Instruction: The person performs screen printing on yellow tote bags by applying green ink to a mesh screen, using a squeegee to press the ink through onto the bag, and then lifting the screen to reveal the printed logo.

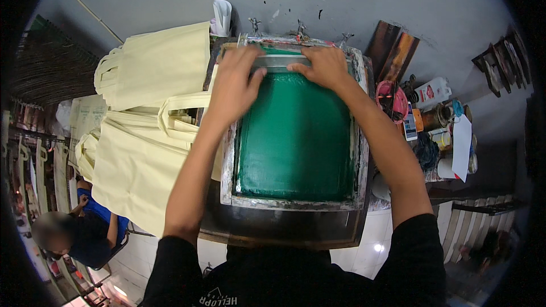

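A screen-printing frame (226, 185) with a worn, paint-smeared rim lies in front of me, its mesh (296, 142) covered in green. Across the far end of the mesh sits a squeegee (278, 61) with a pale straight handle. My left hand (236, 82) grips its left end, fingers over the far side and thumb on the near side. At the other end, my right hand (325, 67) is closed on it the same way. The squeegee's lower edge is partly hidden. Under the frame is a dark board (273, 230).
Cream tote bags (145, 162) lie stacked on the left, with more bags (165, 65) behind. Metal clamps (301, 27) stand at the frame's far edge. To the right are a pink container (392, 101), a white bottle (433, 92), a phone (410, 125) and jars. A person (85, 227) sits at lower left.
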A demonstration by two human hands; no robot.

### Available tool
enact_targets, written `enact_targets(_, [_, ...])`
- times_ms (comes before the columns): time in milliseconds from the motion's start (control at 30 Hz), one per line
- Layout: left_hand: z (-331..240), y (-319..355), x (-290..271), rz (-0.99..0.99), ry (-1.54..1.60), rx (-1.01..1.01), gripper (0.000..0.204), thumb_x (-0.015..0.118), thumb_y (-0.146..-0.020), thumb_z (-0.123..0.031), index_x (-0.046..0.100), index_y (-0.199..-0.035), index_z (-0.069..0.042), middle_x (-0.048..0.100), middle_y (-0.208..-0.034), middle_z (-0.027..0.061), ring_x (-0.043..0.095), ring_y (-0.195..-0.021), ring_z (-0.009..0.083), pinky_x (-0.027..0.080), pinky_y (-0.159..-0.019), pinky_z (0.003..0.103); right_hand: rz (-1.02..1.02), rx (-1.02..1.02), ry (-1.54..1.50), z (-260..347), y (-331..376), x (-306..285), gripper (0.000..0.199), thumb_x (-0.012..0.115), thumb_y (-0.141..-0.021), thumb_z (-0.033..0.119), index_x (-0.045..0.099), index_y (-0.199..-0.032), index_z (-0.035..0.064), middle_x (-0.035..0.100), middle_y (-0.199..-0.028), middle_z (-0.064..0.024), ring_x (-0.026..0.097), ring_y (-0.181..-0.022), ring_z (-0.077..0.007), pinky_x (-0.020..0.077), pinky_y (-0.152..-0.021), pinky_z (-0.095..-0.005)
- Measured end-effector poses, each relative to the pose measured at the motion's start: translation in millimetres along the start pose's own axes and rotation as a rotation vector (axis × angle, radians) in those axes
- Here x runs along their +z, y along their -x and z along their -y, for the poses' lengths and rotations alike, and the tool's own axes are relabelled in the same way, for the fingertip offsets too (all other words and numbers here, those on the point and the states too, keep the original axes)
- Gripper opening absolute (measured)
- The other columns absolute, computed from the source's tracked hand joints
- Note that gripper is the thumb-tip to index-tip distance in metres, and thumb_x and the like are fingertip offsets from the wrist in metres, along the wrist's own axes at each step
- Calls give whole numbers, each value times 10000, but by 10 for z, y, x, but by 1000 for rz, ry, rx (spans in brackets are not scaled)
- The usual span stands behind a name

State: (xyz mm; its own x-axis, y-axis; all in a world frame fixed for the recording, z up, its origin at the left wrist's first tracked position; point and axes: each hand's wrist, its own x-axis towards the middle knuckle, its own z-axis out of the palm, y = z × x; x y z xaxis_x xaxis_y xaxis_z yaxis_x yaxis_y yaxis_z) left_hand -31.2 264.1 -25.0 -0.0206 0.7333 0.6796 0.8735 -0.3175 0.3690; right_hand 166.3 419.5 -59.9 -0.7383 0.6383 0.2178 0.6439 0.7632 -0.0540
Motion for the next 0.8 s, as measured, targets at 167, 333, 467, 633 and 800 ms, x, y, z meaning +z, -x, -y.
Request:
enact_targets(167, [258, -67, 160, 496, 18, -233, 235, 704, -879, -162, 716, -1058, -10, 706, -973, 217, 679, -871, 391, 526, -810, 438, 33, 41, -1, 97, 324, -71, 627, 588, -871, 677, 723, -931, 68, 737, -925, -132, 711, -842, -340, 544, -723, -482])
enact_targets(333, [95, 278, 117, 483, 64, -233, 222, 713, -875, -171, 724, -1027, -10, 703, -941, 216, 685, -855, 392, 520, -782, 451, 9, 34, -19, 290, 745, -117, 625, 587, -874, 667, 713, -893, 55, 719, -880, -141, 705, -849, -338, 546, -711, -478])
enact_targets(467, [-94, 520, -30, 481, 88, -223, 206, 720, -871, -169, 726, -1000, -8, 703, -924, 211, 677, -845, 394, 520, -778, 451, 19, 55, -57, 490, 1072, -166, 613, 601, -871, 649, 703, -873, 45, 706, -850, -153, 701, -828, -340, 544, -700, -480])
enact_targets(633, [-427, 884, -334, 539, 84, -239, 166, 727, -861, -128, 730, -975, -8, 705, -910, 198, 671, -847, 385, 524, -779, 452, -88, 30, -106, 820, 1593, -186, 563, 673, -836, 611, 645, -788, 50, 637, -730, -127, 667, -722, -328, 503, -595, -459])
enact_targets(800, [-793, 1367, -679, 570, 100, -231, 122, 741, -842, -84, 734, -945, -19, 714, -903, 166, 668, -855, 361, 524, -778, 433, -27, 66, -161, 1243, 2169, -326, 480, 691, -847, 541, 640, -788, 67, 634, -760, -107, 664, -734, -297, 514, -610, -431])
